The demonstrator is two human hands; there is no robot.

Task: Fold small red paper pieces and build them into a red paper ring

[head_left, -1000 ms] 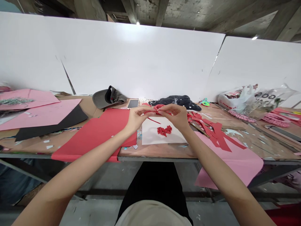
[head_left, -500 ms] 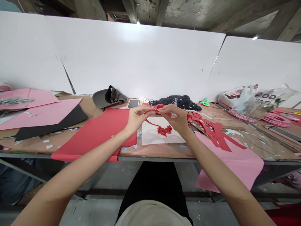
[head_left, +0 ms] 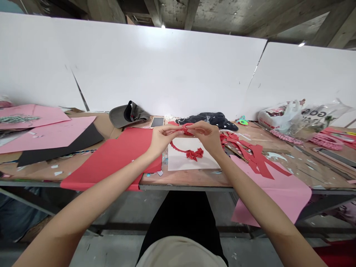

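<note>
My left hand and my right hand are raised over the table, fingertips close together. Both pinch a folded red paper strip, partly covered by the fingers. Below them, a thin curved length of folded red paper with a notched edge runs down to a crumpled, pointed red bunch. This bunch is over a white sheet. Whether the curved length joins the strip in my fingers is hard to see. Loose red paper strips lie right of my right hand.
Large red sheets lie left and overhang the front edge. A pink sheet hangs off at right. Behind are a grey cap, a phone, a dark cloth item and a plastic bag. Paper scraps are scattered about.
The curved red paper below my hands has shifted slightly left and now shows a longer, notched arc. My fingers still pinch the strip in nearly the same spot.
</note>
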